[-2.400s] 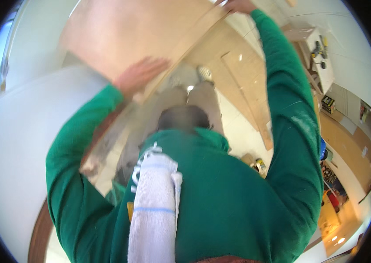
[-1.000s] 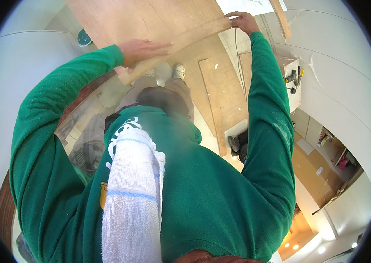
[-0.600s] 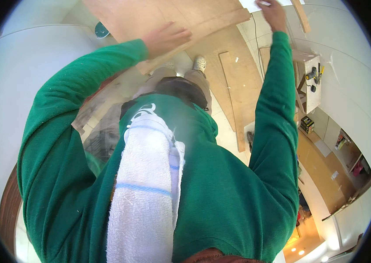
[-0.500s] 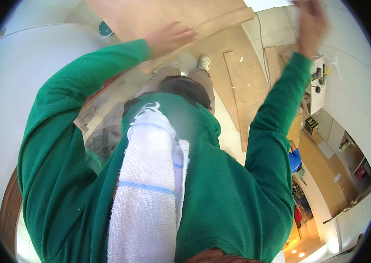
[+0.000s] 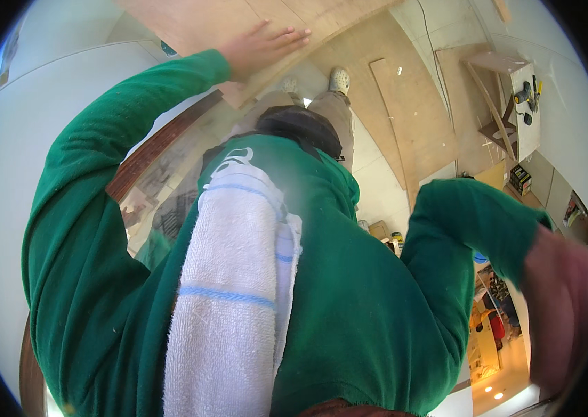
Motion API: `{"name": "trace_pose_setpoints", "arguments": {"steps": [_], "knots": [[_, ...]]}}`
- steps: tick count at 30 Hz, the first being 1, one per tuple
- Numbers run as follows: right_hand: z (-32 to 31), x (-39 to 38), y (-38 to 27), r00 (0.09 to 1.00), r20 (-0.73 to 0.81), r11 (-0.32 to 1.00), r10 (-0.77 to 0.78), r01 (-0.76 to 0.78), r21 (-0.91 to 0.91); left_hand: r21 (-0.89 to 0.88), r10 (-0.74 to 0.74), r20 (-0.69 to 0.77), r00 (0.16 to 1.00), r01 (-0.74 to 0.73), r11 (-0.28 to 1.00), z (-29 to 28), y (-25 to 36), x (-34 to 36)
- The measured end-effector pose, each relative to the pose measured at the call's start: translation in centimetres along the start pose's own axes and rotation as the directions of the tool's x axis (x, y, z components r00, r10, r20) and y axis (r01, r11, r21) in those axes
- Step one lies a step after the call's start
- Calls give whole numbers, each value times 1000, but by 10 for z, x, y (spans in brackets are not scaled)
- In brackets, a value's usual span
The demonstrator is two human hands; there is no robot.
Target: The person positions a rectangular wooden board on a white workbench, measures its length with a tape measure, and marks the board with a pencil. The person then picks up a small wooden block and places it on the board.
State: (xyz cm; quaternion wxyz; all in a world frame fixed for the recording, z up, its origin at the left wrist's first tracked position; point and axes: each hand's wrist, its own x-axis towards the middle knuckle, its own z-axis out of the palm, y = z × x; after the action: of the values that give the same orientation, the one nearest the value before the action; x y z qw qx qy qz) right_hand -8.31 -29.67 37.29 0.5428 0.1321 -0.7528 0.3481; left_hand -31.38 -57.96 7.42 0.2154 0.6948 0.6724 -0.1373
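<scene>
My left hand (image 5: 266,51) lies flat on a large light-brown wooden board (image 5: 189,24) at the top of the view. Its fingers are stretched out near the board's edge, and nothing is gripped. My right hand (image 5: 566,302) is raised at the right rim, away from the board and close to the camera. Motion smears its fingers, so whether it holds anything cannot be made out. A white towel (image 5: 228,243) with blue stripes hangs down the front of my green sweatshirt.
Flat wooden panels (image 5: 415,104) lie on the tiled floor by my shoe (image 5: 340,80). To the right, a wooden stand (image 5: 527,132) bears a yellow-and-black power tool (image 5: 522,94). A dark wooden edge (image 5: 162,142) runs below my left forearm. A cable (image 5: 429,35) crosses the floor.
My right hand has swung from the upper right down to the right rim, its elbow now bent. My left hand stays on the board. The strip along the board's edge no longer shows there.
</scene>
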Motion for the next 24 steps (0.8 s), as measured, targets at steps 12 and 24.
{"name": "trace_pose_setpoints", "arguments": {"steps": [12, 24], "knots": [[80, -237, 65, 444, -25, 444, 896, -889, 112, 119, 54, -82, 995, -44, 992, 3, -6, -1], [112, -274, 156, 625, -119, 468, 771, -684, -560, 190, 35, 14, 999, -37, 981, -29, 3, -2]]}}
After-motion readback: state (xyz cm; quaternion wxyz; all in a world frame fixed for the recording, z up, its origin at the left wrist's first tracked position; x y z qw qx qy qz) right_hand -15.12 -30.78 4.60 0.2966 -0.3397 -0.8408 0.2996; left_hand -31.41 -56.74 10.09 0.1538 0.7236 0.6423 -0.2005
